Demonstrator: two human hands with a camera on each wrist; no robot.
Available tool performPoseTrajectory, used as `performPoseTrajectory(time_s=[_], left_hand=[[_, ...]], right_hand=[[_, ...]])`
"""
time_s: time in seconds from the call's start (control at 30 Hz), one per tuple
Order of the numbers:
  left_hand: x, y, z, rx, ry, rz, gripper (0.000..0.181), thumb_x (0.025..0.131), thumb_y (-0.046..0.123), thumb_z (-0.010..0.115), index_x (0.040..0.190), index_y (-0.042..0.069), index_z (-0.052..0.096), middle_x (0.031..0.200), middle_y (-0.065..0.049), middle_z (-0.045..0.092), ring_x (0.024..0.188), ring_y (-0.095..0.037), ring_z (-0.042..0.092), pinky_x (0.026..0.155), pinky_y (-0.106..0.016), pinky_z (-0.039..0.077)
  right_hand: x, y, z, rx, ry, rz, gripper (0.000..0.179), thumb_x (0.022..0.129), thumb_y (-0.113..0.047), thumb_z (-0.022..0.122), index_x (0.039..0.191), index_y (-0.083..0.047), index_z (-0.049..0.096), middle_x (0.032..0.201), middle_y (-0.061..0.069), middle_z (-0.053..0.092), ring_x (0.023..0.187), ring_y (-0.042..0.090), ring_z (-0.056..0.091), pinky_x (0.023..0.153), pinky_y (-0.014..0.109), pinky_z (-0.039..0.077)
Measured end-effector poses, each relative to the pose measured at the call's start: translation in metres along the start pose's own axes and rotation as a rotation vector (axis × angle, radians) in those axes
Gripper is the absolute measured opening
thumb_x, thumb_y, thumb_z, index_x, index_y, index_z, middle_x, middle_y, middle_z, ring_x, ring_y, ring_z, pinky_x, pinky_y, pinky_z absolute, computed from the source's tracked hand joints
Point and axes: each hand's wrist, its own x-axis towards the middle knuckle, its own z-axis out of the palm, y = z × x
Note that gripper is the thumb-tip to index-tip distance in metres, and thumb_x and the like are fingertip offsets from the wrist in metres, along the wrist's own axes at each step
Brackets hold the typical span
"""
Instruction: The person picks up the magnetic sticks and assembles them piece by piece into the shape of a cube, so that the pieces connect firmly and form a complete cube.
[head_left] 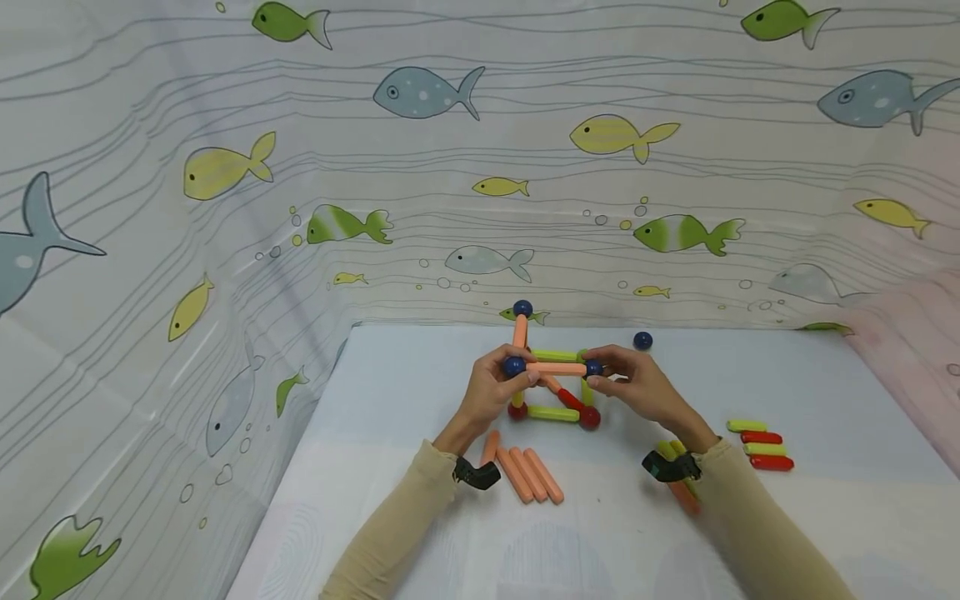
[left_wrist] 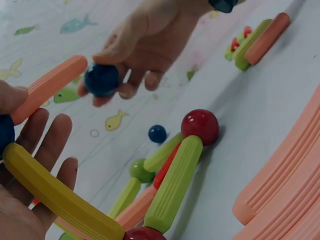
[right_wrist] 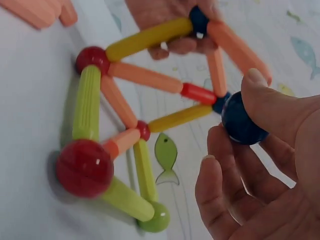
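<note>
My left hand (head_left: 486, 385) pinches a blue ball (head_left: 514, 367) and the near end of an orange rod (head_left: 557, 368). My right hand (head_left: 639, 387) holds another blue ball (left_wrist: 102, 80) in its fingertips, at the rod's free end; whether they touch I cannot tell. The blue ball in my left hand tops a yellow rod (left_wrist: 62, 195) that rises from the magnetic stick-and-ball frame on the table. Red balls (right_wrist: 85, 167), a green ball (right_wrist: 155, 217) and light green rods (right_wrist: 87, 102) form its base. A slanted orange rod joined to a red rod (right_wrist: 197, 93) crosses one side.
Several loose orange rods (head_left: 531, 477) lie in front of the frame. Beyond my right hand sits a loose blue ball (head_left: 642, 340). Short red and green rods (head_left: 763, 450) lie at the right, and more rods (head_left: 682, 492) are partly under my right wrist.
</note>
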Motion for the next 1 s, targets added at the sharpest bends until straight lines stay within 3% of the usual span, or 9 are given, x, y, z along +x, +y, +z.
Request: performPoseTrajectory(time_s=[0.13, 0.37, 0.6, 0.73, 0.8, 0.9, 1.0], left_hand=[[-0.001, 0.001, -0.001, 0.012, 0.002, -0.006, 0.027, 0.101, 0.001, 0.070, 0.124, -0.009, 0.062, 0.115, -0.016, 0.070, 0.098, -0.014, 0.076, 0.087, -0.025, 0.061], [-0.002, 0.000, -0.001, -0.030, 0.001, 0.003, 0.028, 0.100, -0.002, 0.069, 0.124, -0.012, 0.060, 0.109, -0.004, 0.069, 0.096, -0.012, 0.076, 0.089, -0.027, 0.062], [-0.001, 0.000, -0.001, -0.028, 0.003, 0.014, 0.027, 0.100, -0.001, 0.069, 0.123, -0.011, 0.060, 0.107, -0.002, 0.070, 0.095, -0.013, 0.077, 0.088, -0.027, 0.062], [-0.001, -0.001, -0.003, -0.014, -0.014, 0.018, 0.031, 0.100, 0.000, 0.070, 0.126, -0.012, 0.059, 0.111, -0.011, 0.070, 0.097, -0.015, 0.078, 0.087, -0.025, 0.062], [-0.001, -0.001, -0.004, 0.041, -0.025, 0.028, 0.034, 0.100, 0.002, 0.071, 0.129, -0.011, 0.060, 0.117, -0.020, 0.068, 0.098, -0.014, 0.075, 0.085, -0.023, 0.061], [0.000, -0.001, -0.006, 0.195, -0.030, 0.047, 0.045, 0.099, 0.006, 0.072, 0.142, 0.002, 0.060, 0.129, -0.029, 0.060, 0.102, -0.014, 0.067, 0.086, -0.025, 0.056], [0.000, -0.001, -0.005, 0.400, -0.004, 0.063, 0.063, 0.096, 0.015, 0.077, 0.154, 0.021, 0.053, 0.142, -0.024, 0.049, 0.117, -0.016, 0.053, 0.098, -0.036, 0.048]], right_hand=[[-0.005, -0.008, 0.006, 0.014, 0.050, -0.065, 0.043, 0.098, -0.019, 0.079, 0.137, -0.006, 0.067, 0.123, 0.011, 0.071, 0.098, 0.017, 0.070, 0.080, 0.025, 0.061], [-0.011, -0.012, 0.011, 0.019, 0.157, -0.130, 0.038, 0.095, -0.011, 0.081, 0.131, -0.007, 0.068, 0.121, 0.014, 0.071, 0.092, 0.013, 0.068, 0.075, 0.023, 0.060], [-0.014, -0.019, 0.012, 0.035, 0.172, -0.158, 0.037, 0.095, -0.010, 0.081, 0.130, -0.008, 0.069, 0.120, 0.014, 0.070, 0.092, 0.014, 0.066, 0.075, 0.022, 0.058], [-0.016, -0.020, 0.012, 0.026, 0.169, -0.156, 0.039, 0.094, -0.011, 0.081, 0.132, -0.009, 0.069, 0.121, 0.012, 0.070, 0.092, 0.015, 0.065, 0.075, 0.022, 0.058], [-0.016, -0.019, 0.012, 0.018, 0.169, -0.150, 0.040, 0.094, -0.012, 0.082, 0.132, -0.010, 0.069, 0.121, 0.011, 0.070, 0.092, 0.015, 0.065, 0.076, 0.022, 0.058], [-0.017, -0.018, 0.012, 0.005, 0.173, -0.140, 0.041, 0.094, -0.014, 0.083, 0.132, -0.011, 0.069, 0.120, 0.009, 0.071, 0.094, 0.015, 0.065, 0.077, 0.022, 0.058], [-0.017, -0.016, 0.012, -0.008, 0.180, -0.137, 0.041, 0.093, -0.015, 0.083, 0.132, -0.013, 0.070, 0.121, 0.007, 0.071, 0.094, 0.014, 0.066, 0.076, 0.023, 0.058]])
